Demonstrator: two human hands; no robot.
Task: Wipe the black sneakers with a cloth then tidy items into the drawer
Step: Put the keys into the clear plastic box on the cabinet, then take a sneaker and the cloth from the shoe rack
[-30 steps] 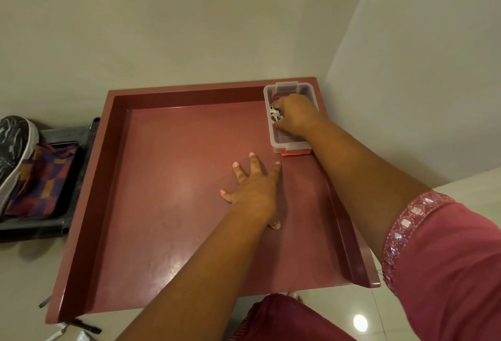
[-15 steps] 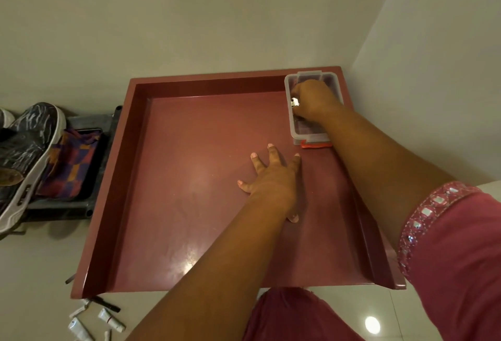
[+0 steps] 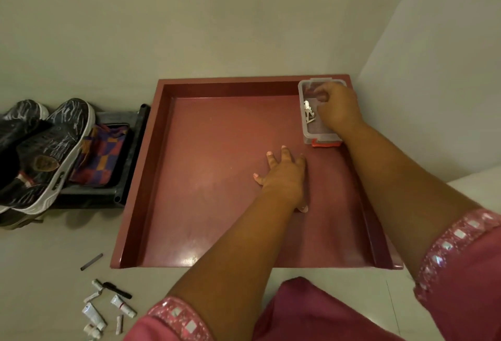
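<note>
Half the clear box (image 3: 305, 134) hides under the right hand (image 3: 337, 108), grip unclear.

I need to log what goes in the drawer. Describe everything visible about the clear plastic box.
The clear plastic box is a small rectangular container of see-through plastic, lid off, with a clip tab at its far end and an orange-red clip at its near end. It sits flat in the far right corner of the red drawer, long side along the right wall. Silvery metal pieces lie inside. The right hand reaches into it, fingers curled, covering much of it.
</note>
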